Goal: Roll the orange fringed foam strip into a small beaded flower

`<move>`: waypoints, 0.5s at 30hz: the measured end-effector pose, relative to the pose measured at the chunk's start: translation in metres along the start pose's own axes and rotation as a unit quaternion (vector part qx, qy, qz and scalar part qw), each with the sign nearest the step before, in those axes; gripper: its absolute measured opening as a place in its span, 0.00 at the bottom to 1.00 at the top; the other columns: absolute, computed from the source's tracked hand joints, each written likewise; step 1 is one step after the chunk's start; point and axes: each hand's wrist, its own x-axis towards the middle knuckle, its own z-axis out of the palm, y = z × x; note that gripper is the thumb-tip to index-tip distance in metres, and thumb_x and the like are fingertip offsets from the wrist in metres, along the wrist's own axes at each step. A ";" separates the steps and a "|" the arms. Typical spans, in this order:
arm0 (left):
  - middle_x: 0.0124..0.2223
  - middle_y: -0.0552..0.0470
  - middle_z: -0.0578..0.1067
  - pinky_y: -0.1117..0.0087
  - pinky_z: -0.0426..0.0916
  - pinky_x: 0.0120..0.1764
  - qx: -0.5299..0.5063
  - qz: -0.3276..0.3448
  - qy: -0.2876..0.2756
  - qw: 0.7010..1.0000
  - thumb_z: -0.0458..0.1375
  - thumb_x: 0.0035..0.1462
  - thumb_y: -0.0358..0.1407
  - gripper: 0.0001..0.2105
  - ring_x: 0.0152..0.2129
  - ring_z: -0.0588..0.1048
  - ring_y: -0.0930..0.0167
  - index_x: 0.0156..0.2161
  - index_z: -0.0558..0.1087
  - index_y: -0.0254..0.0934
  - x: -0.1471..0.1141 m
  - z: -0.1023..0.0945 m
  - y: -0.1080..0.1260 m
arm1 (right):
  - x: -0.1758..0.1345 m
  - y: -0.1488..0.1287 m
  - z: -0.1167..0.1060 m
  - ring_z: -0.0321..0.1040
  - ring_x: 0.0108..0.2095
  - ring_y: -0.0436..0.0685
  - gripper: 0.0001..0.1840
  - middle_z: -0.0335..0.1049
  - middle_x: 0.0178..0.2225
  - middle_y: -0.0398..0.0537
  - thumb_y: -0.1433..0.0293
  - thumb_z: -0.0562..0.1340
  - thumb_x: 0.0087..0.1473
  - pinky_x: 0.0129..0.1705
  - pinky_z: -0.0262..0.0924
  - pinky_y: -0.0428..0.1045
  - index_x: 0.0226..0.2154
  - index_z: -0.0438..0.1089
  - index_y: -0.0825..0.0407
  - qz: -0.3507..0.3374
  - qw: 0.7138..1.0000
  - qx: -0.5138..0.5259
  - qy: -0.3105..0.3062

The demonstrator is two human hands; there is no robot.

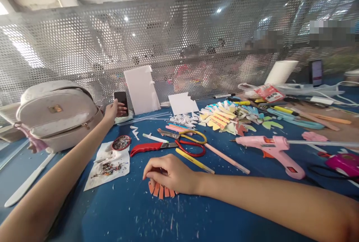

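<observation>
My left hand [113, 109] reaches out beside the backpack, its fingers wrapped round the edge of a dark-screened phone [121, 99] that stands upright. Close to me, my right hand [171, 174] is curled over an orange fringed paper piece [160, 191] on the blue table. The fingers and thumb are bent down at the piece, and the palm covers its far side. Just beyond the right hand lie a red-handled utility knife [147, 147], scissors with yellow and red handles [193, 145], and a yellow pen [193, 160].
A white backpack [60, 116] stands at the left. A paper sheet [108, 169] holds a small round dish [121, 143] and bits. Cut paper pieces [224, 116] are heaped at the back. On the right lies a pink glue gun [269, 148]. Perforated metal mesh [157, 40] rises behind.
</observation>
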 end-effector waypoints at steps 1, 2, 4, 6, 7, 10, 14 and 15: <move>0.52 0.44 0.73 0.56 0.74 0.43 0.009 0.023 -0.011 1.000 0.58 0.64 0.37 0.15 0.43 0.76 0.62 0.53 0.69 0.35 -0.011 -0.004 0.003 | 0.000 0.000 0.000 0.72 0.28 0.49 0.10 0.76 0.28 0.47 0.71 0.56 0.64 0.29 0.64 0.42 0.38 0.73 0.55 -0.001 1.000 0.000 0.001; 0.46 0.43 0.76 0.60 0.74 0.41 0.019 0.048 -0.022 0.998 0.54 0.65 0.42 0.16 0.38 0.77 0.63 0.49 0.72 0.32 -0.024 -0.009 0.005 | 0.000 -0.001 0.000 0.72 0.29 0.50 0.10 0.76 0.29 0.47 0.71 0.56 0.64 0.30 0.64 0.43 0.38 0.73 0.55 -0.003 1.000 0.001 0.005; 0.35 0.44 0.79 0.66 0.73 0.36 0.046 0.090 -0.063 0.993 0.50 0.64 0.50 0.23 0.30 0.77 0.66 0.42 0.75 0.31 -0.053 -0.022 0.010 | 0.001 -0.002 0.000 0.72 0.31 0.50 0.10 0.76 0.31 0.47 0.72 0.57 0.64 0.33 0.64 0.44 0.37 0.74 0.55 -0.011 1.000 0.001 0.015; 0.33 0.47 0.79 0.69 0.72 0.34 0.080 0.117 -0.115 0.983 0.57 0.57 0.53 0.22 0.27 0.77 0.66 0.42 0.76 0.34 -0.083 -0.036 0.013 | 0.001 -0.003 0.000 0.71 0.33 0.51 0.09 0.75 0.33 0.47 0.73 0.58 0.63 0.35 0.64 0.45 0.36 0.75 0.54 -0.024 0.999 0.003 0.027; 0.33 0.47 0.80 0.70 0.72 0.33 0.101 0.125 -0.136 0.978 0.60 0.54 0.53 0.21 0.27 0.77 0.66 0.42 0.76 0.36 -0.098 -0.044 0.013 | 0.001 -0.003 0.000 0.70 0.33 0.50 0.09 0.74 0.33 0.47 0.73 0.59 0.62 0.36 0.63 0.45 0.36 0.76 0.54 -0.028 0.999 0.002 0.032; 0.29 0.49 0.80 0.71 0.69 0.30 0.172 0.131 -0.163 0.963 0.68 0.47 0.46 0.16 0.25 0.76 0.66 0.37 0.78 0.38 -0.135 -0.067 0.007 | 0.001 -0.003 0.000 0.68 0.31 0.49 0.09 0.71 0.34 0.47 0.73 0.60 0.62 0.34 0.62 0.45 0.37 0.77 0.54 -0.032 0.999 -0.006 0.037; 0.34 0.49 0.81 0.69 0.70 0.33 0.386 0.156 -0.180 0.891 0.60 0.55 0.46 0.12 0.30 0.78 0.62 0.39 0.78 0.42 -0.162 -0.095 -0.016 | 0.002 -0.003 -0.001 0.68 0.33 0.50 0.08 0.71 0.35 0.47 0.72 0.60 0.62 0.36 0.62 0.46 0.39 0.76 0.53 -0.032 0.999 -0.023 0.032; 0.35 0.48 0.82 0.69 0.70 0.33 0.414 0.159 -0.187 0.877 0.58 0.57 0.46 0.12 0.31 0.78 0.61 0.38 0.77 0.42 -0.164 -0.101 -0.022 | 0.002 -0.004 -0.001 0.68 0.33 0.50 0.07 0.71 0.35 0.47 0.72 0.60 0.62 0.36 0.62 0.47 0.38 0.75 0.53 -0.029 0.999 -0.024 0.032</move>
